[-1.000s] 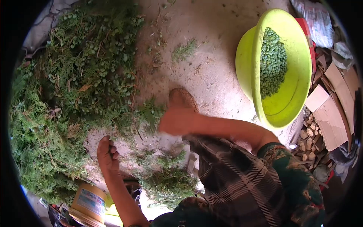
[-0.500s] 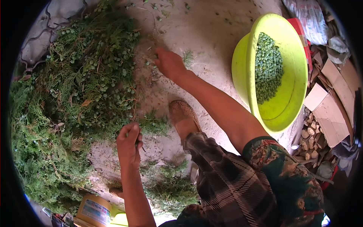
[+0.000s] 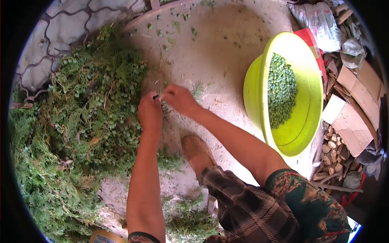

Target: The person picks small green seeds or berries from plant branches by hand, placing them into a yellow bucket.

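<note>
My left hand (image 3: 150,115) is closed at the right edge of a heap of cut evergreen branches (image 3: 93,101) bearing small pale green cones or berries. Something small and dark shows by its fingertips, too small to name. My right hand (image 3: 180,102) is closed in a pinch just beside it, the fingertips of both hands almost meeting over the floor. A tiny pale bit shows at the right fingertips; what it is I cannot make out. To the right stands a yellow-green plastic tub (image 3: 252,87), tilted in view, partly filled with small green cones or berries (image 3: 279,89).
Loose sprigs (image 3: 190,222) and scattered green bits lie on the concrete floor (image 3: 227,52). My shoe (image 3: 196,150) is between the heap and the tub. Cardboard (image 3: 352,125), chopped wood (image 3: 334,150) and a plastic bag (image 3: 322,26) line the right side. Paving stones (image 3: 67,26) are at upper left.
My left hand has moved up and slightly right, from below the heap's edge to beside my right hand. The right hand stays closed. The whole view has shifted a little.
</note>
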The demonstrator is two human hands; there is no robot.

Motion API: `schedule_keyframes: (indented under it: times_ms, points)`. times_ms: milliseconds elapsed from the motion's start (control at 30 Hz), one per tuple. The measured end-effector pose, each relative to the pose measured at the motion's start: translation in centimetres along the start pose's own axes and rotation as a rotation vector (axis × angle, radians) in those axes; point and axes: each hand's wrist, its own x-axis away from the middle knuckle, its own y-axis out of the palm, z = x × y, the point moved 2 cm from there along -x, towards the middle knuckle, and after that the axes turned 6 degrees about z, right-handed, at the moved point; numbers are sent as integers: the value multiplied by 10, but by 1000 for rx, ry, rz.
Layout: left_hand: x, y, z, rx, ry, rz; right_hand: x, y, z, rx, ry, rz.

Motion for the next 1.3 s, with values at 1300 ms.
schedule_keyframes:
  times_ms: [1300]
  points:
    - [159, -137, -65, -158, -142, 434, 50, -175, -93, -2346, 213, -341]
